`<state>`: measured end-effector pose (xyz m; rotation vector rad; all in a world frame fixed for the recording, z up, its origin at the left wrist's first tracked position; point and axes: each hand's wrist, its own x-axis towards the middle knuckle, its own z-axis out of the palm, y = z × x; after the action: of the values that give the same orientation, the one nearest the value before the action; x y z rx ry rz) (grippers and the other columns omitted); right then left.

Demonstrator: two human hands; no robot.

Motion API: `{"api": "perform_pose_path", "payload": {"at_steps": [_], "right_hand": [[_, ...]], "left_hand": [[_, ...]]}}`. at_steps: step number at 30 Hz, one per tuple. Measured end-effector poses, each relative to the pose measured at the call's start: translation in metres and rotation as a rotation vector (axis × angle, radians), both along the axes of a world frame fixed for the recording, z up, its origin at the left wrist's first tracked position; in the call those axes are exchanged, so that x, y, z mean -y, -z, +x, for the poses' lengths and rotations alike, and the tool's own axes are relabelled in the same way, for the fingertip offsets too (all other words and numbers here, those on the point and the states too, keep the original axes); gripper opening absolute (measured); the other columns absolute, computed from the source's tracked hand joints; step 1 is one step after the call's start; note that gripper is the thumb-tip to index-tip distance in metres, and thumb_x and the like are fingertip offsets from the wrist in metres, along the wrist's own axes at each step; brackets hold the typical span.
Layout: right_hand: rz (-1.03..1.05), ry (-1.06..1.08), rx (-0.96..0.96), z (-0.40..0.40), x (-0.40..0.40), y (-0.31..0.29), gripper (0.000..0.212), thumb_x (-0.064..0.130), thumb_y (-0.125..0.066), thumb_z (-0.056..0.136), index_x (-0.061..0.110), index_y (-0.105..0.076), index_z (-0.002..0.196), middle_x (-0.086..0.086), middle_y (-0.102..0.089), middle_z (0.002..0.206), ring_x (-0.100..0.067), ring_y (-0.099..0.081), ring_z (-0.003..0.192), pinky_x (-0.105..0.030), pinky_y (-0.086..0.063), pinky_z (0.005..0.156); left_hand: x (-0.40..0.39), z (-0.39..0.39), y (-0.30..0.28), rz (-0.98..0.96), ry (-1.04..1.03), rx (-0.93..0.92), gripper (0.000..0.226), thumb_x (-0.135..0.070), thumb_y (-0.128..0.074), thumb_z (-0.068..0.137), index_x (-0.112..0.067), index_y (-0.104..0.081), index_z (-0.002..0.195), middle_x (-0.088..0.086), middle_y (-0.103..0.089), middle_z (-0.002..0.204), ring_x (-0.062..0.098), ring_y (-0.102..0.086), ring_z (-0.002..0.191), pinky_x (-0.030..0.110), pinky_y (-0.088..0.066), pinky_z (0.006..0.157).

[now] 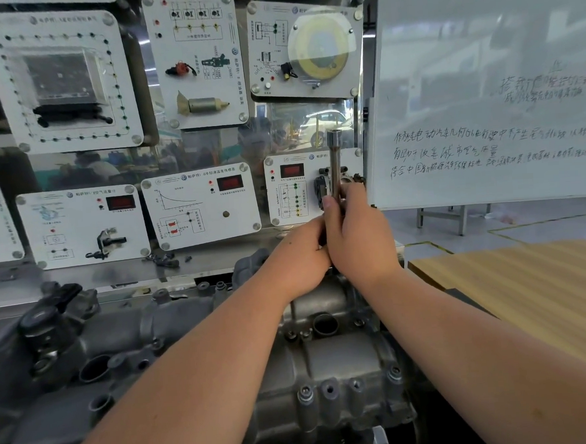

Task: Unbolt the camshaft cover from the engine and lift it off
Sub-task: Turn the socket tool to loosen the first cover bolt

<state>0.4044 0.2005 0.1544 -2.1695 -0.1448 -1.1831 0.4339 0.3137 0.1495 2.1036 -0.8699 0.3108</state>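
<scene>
The grey metal camshaft cover [341, 359] lies on the engine [87, 354] in the lower middle, with bolts [305, 392] along its near edge and a round opening [324, 324] on top. Above its far end both hands meet around a chrome socket wrench [335, 161] that stands upright, its socket end pointing up. My right hand [357, 231] grips the wrench shaft. My left hand [300, 252] curls around the lower part of the tool, which is hidden between the two hands.
A board of white training panels [198, 207] with sensors stands directly behind the engine. A whiteboard [483, 107] with handwriting fills the upper right. A ribbed tan tabletop [529, 293] lies to the right of the engine. Small black parts [165, 260] lie on the metal shelf.
</scene>
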Motion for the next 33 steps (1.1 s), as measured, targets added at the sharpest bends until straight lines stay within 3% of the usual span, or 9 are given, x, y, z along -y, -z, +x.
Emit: {"api": "perform_pose_path", "payload": {"at_steps": [3,7,9,11,17,19,23,28,33], "right_hand": [[-0.003,0.003,-0.008,0.0012,0.0004,0.0001,0.03,0.036,-0.04,0.106,0.011,-0.047,0.122,-0.003,-0.063,0.078,-0.03,-0.064,0.075,-0.05,-0.054,0.068],[0.001,-0.002,-0.007,0.0009,0.0005,-0.0003,0.029,0.035,-0.041,0.106,0.012,-0.048,0.122,0.001,-0.059,0.075,-0.032,-0.064,0.076,-0.049,-0.053,0.068],[-0.005,-0.003,-0.005,0.0,0.0006,-0.0004,0.028,0.035,-0.041,0.106,0.012,-0.049,0.12,0.002,-0.058,0.076,-0.031,-0.063,0.076,-0.049,-0.053,0.068],[-0.003,-0.005,-0.007,-0.0007,0.0006,-0.0009,0.026,0.034,-0.041,0.107,0.012,-0.049,0.116,0.002,-0.057,0.078,-0.03,-0.062,0.077,-0.049,-0.052,0.068],[0.014,-0.008,-0.044,-0.0024,0.0008,-0.0025,0.03,0.03,-0.037,0.108,0.007,-0.052,0.118,-0.004,-0.06,0.081,-0.036,-0.063,0.081,-0.051,-0.052,0.071],[0.01,-0.005,-0.054,-0.0031,0.0003,-0.0028,0.031,0.031,-0.037,0.107,0.007,-0.051,0.121,-0.009,-0.064,0.083,-0.036,-0.063,0.08,-0.052,-0.053,0.072],[0.037,-0.043,-0.046,-0.0063,-0.0021,-0.0034,0.04,0.04,-0.043,0.105,0.014,-0.043,0.135,-0.008,-0.071,0.095,-0.033,-0.067,0.088,-0.05,-0.054,0.075],[0.016,-0.02,-0.038,-0.0025,0.0006,-0.0016,0.023,0.036,-0.04,0.106,0.015,-0.045,0.1,-0.001,-0.058,0.072,-0.031,-0.061,0.072,-0.052,-0.052,0.067],[0.019,-0.014,-0.056,-0.0007,0.0015,-0.0018,0.026,0.034,-0.035,0.108,0.014,-0.046,0.096,-0.005,-0.059,0.072,-0.033,-0.06,0.071,-0.053,-0.052,0.068]], "left_hand": [[-0.0006,0.0009,0.0004,0.005,0.005,-0.008,0.026,-0.015,-0.052,0.103,-0.037,-0.054,0.116,-0.023,-0.062,0.101,-0.01,-0.058,0.095,0.012,-0.046,0.077],[-0.0004,0.0008,0.0003,0.012,-0.004,-0.001,0.028,-0.013,-0.052,0.103,-0.031,-0.058,0.124,-0.018,-0.064,0.106,-0.005,-0.061,0.096,0.011,-0.047,0.08],[-0.0003,0.0011,0.0007,0.026,-0.013,0.005,0.025,-0.013,-0.05,0.103,-0.033,-0.056,0.118,-0.017,-0.065,0.104,-0.004,-0.062,0.095,0.012,-0.047,0.076],[0.0002,0.0019,0.001,0.038,-0.024,0.006,0.023,-0.014,-0.049,0.103,-0.032,-0.057,0.116,-0.012,-0.068,0.107,0.006,-0.065,0.096,0.017,-0.049,0.078],[-0.0007,-0.0014,-0.0003,0.022,0.01,-0.006,0.039,-0.019,-0.049,0.105,-0.027,-0.054,0.143,-0.011,-0.063,0.131,0.002,-0.056,0.111,0.008,-0.041,0.086],[-0.0004,-0.0006,-0.0013,0.025,-0.004,0.0,0.038,-0.02,-0.05,0.105,-0.029,-0.055,0.141,-0.011,-0.066,0.125,0.001,-0.06,0.104,0.009,-0.043,0.083],[0.0007,0.0025,-0.0016,0.048,-0.053,0.024,0.027,-0.012,-0.052,0.1,-0.034,-0.058,0.115,-0.021,-0.063,0.09,-0.016,-0.058,0.073,0.005,-0.04,0.057],[0.0006,0.0001,-0.0017,0.03,-0.043,0.014,0.036,-0.015,-0.054,0.101,-0.029,-0.057,0.134,-0.014,-0.067,0.11,0.005,-0.064,0.1,0.016,-0.048,0.08],[-0.0008,-0.0018,-0.0028,0.05,-0.007,-0.004,0.042,-0.019,-0.048,0.106,-0.027,-0.051,0.147,-0.006,-0.065,0.135,0.009,-0.06,0.118,0.014,-0.045,0.089]]}}
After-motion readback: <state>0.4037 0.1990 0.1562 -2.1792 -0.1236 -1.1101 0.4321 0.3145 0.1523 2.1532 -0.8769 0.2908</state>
